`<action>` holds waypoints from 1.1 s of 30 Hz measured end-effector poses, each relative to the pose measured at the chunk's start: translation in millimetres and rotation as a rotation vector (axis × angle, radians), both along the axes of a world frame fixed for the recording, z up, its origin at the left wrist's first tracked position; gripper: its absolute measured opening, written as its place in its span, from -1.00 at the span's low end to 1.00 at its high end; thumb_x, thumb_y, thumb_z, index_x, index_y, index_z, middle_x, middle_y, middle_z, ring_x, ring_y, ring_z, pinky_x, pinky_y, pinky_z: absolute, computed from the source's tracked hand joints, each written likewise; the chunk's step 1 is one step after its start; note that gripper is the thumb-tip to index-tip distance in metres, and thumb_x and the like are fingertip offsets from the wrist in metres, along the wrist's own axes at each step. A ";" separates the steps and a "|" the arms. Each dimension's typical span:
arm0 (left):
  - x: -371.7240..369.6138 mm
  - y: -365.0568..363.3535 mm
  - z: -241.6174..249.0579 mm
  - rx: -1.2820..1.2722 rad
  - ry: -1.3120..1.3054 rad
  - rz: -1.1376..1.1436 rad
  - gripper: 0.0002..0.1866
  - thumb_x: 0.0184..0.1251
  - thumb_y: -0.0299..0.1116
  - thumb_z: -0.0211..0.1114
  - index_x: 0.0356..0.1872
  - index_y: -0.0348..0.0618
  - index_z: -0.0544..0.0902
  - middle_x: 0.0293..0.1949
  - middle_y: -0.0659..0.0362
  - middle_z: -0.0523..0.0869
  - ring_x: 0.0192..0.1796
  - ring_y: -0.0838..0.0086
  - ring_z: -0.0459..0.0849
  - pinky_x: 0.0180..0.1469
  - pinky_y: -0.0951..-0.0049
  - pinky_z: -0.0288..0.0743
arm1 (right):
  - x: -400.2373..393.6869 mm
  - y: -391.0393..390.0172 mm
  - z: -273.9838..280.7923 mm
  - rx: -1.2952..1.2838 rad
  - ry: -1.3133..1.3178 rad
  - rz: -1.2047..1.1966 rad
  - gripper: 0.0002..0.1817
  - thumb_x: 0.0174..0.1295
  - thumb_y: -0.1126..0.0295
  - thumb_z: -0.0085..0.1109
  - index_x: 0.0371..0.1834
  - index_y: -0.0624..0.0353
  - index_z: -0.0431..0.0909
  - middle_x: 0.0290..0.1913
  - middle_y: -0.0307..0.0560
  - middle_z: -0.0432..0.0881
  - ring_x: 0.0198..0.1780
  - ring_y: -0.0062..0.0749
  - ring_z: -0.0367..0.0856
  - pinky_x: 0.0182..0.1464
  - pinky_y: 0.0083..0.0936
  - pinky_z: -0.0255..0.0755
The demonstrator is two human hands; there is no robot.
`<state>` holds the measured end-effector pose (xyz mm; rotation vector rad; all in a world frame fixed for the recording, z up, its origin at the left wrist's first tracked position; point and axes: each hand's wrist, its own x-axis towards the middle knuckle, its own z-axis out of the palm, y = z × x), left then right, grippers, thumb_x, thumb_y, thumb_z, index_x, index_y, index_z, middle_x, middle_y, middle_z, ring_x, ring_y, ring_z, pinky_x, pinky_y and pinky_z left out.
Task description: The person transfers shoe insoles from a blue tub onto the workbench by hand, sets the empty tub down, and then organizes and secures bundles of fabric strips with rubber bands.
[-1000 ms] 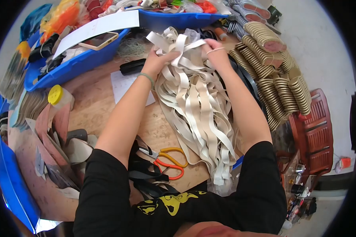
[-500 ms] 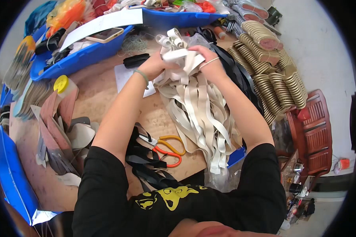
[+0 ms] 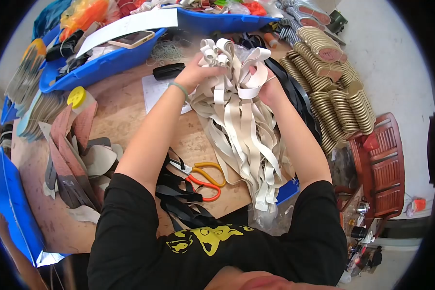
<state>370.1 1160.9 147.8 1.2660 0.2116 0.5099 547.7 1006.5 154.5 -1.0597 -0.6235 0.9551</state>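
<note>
A thick bundle of white and cream elastic straps (image 3: 246, 125) lies along the table, its loose ends trailing toward my body. At its far end the straps curl into loops. My left hand (image 3: 200, 72) is closed around the looped straps on the left side. On the right side, my right hand (image 3: 268, 87) grips the same bundle, its fingers partly hidden behind a wide white loop. Scissors (image 3: 205, 181) with orange and yellow handles rest on the table nearer my body, beside black straps (image 3: 179, 195).
Blue bins (image 3: 101, 60) of materials line the far side. Gold-edged soles (image 3: 333, 96) are stacked at right, near a red-brown chair (image 3: 384, 159). Cut sole-shaped pieces (image 3: 72, 159) and a yellow-lidded jar (image 3: 77, 99) stand at left. Black straps (image 3: 295, 92) lie right of the bundle.
My hands have moved slightly apart, the right one outward and toward me. The loops at the bundle's far end are more spread and upright. The bundle's trailing ends stay nearly in place.
</note>
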 end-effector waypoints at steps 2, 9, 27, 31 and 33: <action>6.0 3.4 -3.7 0.244 0.032 0.057 -0.25 -0.10 -0.27 0.58 0.22 -0.14 0.51 0.21 0.04 0.48 0.26 0.30 0.47 0.29 0.31 0.36 | -0.5 -2.0 0.6 -0.054 0.004 0.029 -0.65 0.25 0.35 0.32 0.10 0.02 0.56 -0.15 -0.39 0.63 -0.14 -0.59 0.63 -0.09 -0.53 0.53; 16.0 -7.4 -5.2 1.018 0.126 0.421 -0.13 -0.29 0.01 0.66 0.17 -0.14 0.60 0.48 -0.10 0.17 0.51 0.04 0.10 0.46 0.16 0.12 | 3.5 -4.7 -0.3 -0.042 -0.147 0.181 -0.70 0.26 0.37 0.27 0.07 0.02 0.59 -0.17 -0.41 0.63 -0.18 -0.64 0.63 -0.13 -0.59 0.50; 10.4 -32.8 34.0 -0.036 -0.104 0.211 -0.59 0.15 -0.28 0.46 0.00 -0.14 0.58 -0.13 0.24 0.68 -0.07 0.52 0.65 -0.01 0.47 0.51 | -21.5 14.0 43.7 0.012 -0.161 -0.105 -0.69 0.42 0.30 0.05 0.17 0.12 0.46 -0.01 -0.17 0.59 -0.02 -0.52 0.57 -0.01 -0.51 0.48; 44.9 -33.5 26.8 0.512 0.056 0.634 -0.26 0.29 0.27 0.12 0.17 -0.26 0.50 0.18 -0.02 0.50 0.17 0.23 0.50 0.28 0.18 0.27 | -32.6 41.6 46.9 0.001 -0.303 -0.123 -0.68 0.42 0.28 0.03 0.17 0.12 0.47 -0.08 -0.14 0.63 -0.12 -0.51 0.59 -0.13 -0.51 0.49; 47.6 -31.5 29.6 0.762 0.091 0.786 0.09 0.21 0.57 -0.23 0.35 -0.37 0.28 0.37 -0.20 0.25 0.37 -0.02 0.25 0.42 0.01 -0.02 | -29.5 52.5 43.5 0.013 -0.365 -0.144 -0.68 0.41 0.25 0.04 0.10 0.19 0.52 -0.16 -0.15 0.66 -0.23 -0.52 0.60 -0.22 -0.52 0.46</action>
